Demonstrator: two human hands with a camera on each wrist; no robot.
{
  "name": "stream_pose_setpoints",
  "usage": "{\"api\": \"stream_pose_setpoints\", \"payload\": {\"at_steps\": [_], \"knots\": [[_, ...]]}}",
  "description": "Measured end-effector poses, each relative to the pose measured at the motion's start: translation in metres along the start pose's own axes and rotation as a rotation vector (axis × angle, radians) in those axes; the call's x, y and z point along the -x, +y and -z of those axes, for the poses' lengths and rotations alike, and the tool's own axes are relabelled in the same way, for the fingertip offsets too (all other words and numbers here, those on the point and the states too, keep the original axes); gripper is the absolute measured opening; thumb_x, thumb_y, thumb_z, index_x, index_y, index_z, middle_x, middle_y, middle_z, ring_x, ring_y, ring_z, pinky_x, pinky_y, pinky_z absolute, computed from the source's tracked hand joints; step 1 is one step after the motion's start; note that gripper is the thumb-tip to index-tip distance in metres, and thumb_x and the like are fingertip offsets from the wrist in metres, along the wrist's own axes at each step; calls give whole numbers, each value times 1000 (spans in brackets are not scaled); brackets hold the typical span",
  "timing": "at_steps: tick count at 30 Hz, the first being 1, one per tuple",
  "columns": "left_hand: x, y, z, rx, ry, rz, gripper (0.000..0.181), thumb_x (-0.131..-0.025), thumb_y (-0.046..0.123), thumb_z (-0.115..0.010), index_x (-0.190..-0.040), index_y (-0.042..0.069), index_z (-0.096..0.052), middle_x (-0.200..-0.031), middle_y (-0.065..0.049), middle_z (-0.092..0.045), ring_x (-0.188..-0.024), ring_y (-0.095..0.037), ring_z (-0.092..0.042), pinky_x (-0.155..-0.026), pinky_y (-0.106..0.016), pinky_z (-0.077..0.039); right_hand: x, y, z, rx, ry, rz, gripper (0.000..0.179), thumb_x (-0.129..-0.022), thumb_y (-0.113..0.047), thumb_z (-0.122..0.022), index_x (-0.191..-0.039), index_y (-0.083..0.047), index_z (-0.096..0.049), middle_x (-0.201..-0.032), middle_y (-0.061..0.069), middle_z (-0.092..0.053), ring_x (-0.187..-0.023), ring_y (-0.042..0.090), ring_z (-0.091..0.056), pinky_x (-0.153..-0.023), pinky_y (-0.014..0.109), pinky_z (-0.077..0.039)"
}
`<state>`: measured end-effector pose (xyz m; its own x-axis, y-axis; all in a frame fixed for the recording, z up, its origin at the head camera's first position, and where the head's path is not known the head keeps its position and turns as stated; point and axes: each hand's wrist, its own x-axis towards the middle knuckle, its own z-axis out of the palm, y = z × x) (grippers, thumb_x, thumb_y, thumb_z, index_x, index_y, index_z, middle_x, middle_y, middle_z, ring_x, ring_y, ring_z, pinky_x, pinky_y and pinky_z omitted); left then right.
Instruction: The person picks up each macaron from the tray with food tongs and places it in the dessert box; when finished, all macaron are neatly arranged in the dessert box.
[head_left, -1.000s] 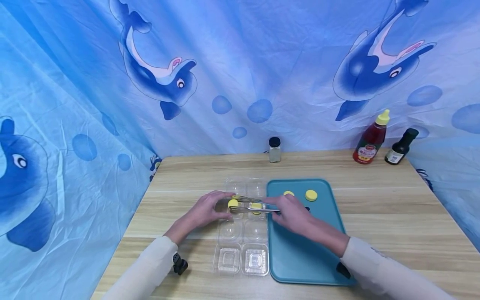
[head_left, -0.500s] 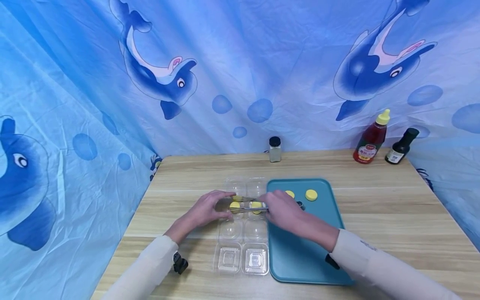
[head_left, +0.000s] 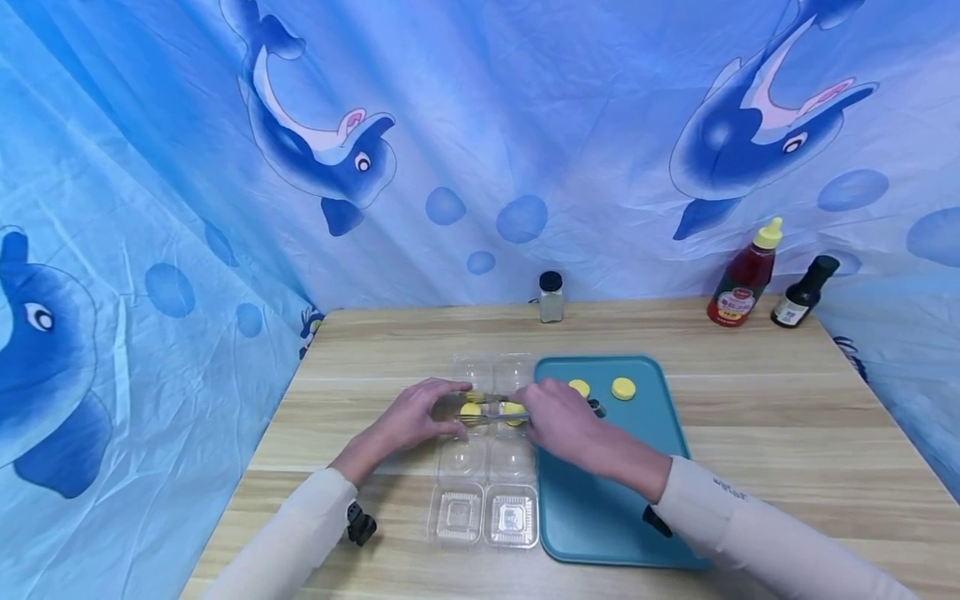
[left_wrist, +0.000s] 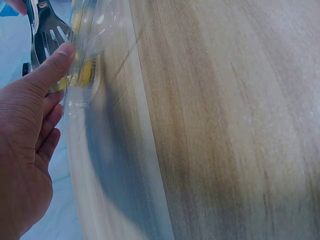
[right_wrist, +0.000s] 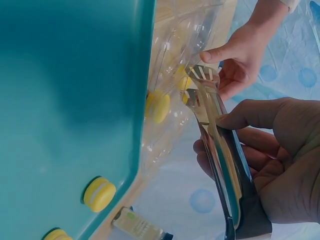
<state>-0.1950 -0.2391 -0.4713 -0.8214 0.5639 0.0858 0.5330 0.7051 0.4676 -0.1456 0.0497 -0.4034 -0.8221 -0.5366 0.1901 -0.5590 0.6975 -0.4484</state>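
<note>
Metal tongs (right_wrist: 239, 160) with slotted ends are in my right hand (head_left: 561, 421), the thumb on one arm and fingers round the other. Their tips stand apart, one on either side of a yellow macaron (head_left: 470, 409) in the left compartment of a clear plastic container (head_left: 512, 460). A second yellow macaron (right_wrist: 159, 106) sits in the neighbouring compartment, partly behind the tongs in the head view. My left hand (head_left: 411, 417) lies at the container's left edge, thumb and fingers spread about the macaron's compartment. In the left wrist view the thumb (left_wrist: 52, 65) overlaps the plastic edge.
A teal tray (head_left: 615, 500) lies right of the container, under my right forearm, with two yellow macarons (head_left: 623, 388) near its far end. A small black-capped jar (head_left: 551, 300), a red sauce bottle (head_left: 738, 287) and a dark bottle (head_left: 801, 296) stand at the back.
My right hand has shifted left towards the container, covering more of the tongs. The macaron by the tips has moved slightly right. The left hand stays in place.
</note>
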Motion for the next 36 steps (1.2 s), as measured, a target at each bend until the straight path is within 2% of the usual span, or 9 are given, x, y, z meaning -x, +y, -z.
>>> {"api": "stream_pose_setpoints", "payload": {"at_steps": [4, 10, 14, 16, 18, 23, 24, 28, 36], "knots": [[0, 0, 1, 1, 0, -6, 82, -77, 37, -94, -149, 14, -61, -148, -4, -64, -136, -27, -59, -118, -50, -45, -2, 0, 4, -24, -28, 5, 45, -73, 20, -70, -108, -5, -83, -90, 12, -79, -57, 14, -54, -41, 23, -40], [-1, -1, 1, -8, 0, 2, 83, -78, 37, -94, -150, 13, -60, -147, -6, -64, -135, -28, -59, -117, -52, -46, -1, 6, 16, -66, -85, -26, 50, -74, 15, -76, -120, -5, -80, -108, 12, -79, -69, 15, -56, -46, 22, -37], [0, -1, 0, -1, -2, 13, 82, -78, 37, -94, -149, 14, -60, -148, -5, -63, -137, -28, -58, -119, -51, -44, 5, 16, 25, -148, -120, -66, 55, -79, 14, -72, -132, 0, -73, -129, 18, -73, -56, 11, -45, -44, 21, -29], [0, -1, -1, 5, -1, 14, 80, -78, 37, -94, -148, 15, -61, -148, -4, -63, -138, -28, -58, -119, -51, -44, 9, 23, 31, -175, -125, -69, 56, -81, 12, -73, -135, -1, -71, -132, 17, -72, -48, 8, -34, -43, 20, -27], [0, -1, -1, 10, 1, 15, 80, -78, 37, -94, -148, 15, -62, -148, -4, -64, -137, -27, -58, -119, -50, -44, 14, 29, 37, -194, -123, -65, 56, -83, 10, -75, -137, -3, -71, -135, 16, -71, -45, 6, -31, -44, 20, -28], [0, 0, -1, 28, 0, 9, 80, -78, 36, -94, -147, 14, -62, -148, -4, -64, -137, -27, -58, -119, -50, -44, 29, 46, 51, -257, -99, -96, 57, -87, 6, -78, -141, -8, -69, -134, 16, -71, -44, 8, -40, -43, 22, -37], [0, 0, -1, 33, 1, 6, 80, -78, 36, -94, -148, 14, -62, -148, -4, -64, -137, -27, -58, -119, -51, -44, 33, 49, 54, -268, -92, -113, 57, -87, 5, -78, -142, -8, -69, -127, 17, -73, -44, 9, -41, -43, 22, -38], [1, 0, 0, 41, 1, 8, 80, -78, 35, -94, -148, 15, -61, -148, -3, -64, -138, -27, -57, -119, -51, -43, 47, 66, 66, -242, -45, -169, 57, -89, 0, -81, -143, -7, -67, -120, 18, -73, -47, 11, -46, -46, 25, -41], [1, -1, -2, 34, 12, 4, 81, -78, 39, -94, -148, 16, -61, -148, -2, -64, -138, -27, -57, -119, -51, -44, 72, 96, 78, -168, 10, -246, 55, -88, 1, -81, -141, -3, -68, -133, 28, -67, -65, 18, -55, -48, 26, -43]]}}
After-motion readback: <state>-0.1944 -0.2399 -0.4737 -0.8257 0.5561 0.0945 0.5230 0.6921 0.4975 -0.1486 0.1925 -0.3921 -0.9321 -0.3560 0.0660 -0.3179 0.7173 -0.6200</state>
